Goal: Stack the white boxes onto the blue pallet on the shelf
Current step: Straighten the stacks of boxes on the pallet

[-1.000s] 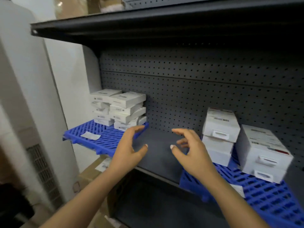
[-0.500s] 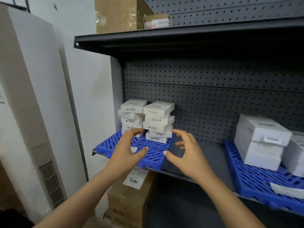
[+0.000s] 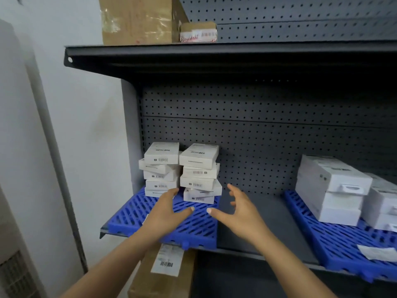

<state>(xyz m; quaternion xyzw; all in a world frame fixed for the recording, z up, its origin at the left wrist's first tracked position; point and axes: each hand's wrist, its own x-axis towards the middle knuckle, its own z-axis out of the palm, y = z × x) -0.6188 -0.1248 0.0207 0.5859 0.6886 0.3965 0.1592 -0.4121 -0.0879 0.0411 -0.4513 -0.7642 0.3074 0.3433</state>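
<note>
Reaching toward white boxes point(image 3: 199, 173), left hand point(image 3: 166, 214), right hand point(image 3: 238, 211), both spread

Dark shelf point(image 3: 283, 216) bears left blue pallet point(image 3: 133, 214), right blue pallet point(image 3: 335, 244), apart.

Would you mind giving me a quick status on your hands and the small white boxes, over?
Left hand open, empty, over the blue pallet. Right hand open, empty. White boxes in two stacks at its back. Nothing between.

The left hand point(image 3: 165, 214) and right hand point(image 3: 240, 214) are bare, with pale, short nails point(image 3: 192, 209); the forearms point(image 3: 296, 265) are bare too.
</note>
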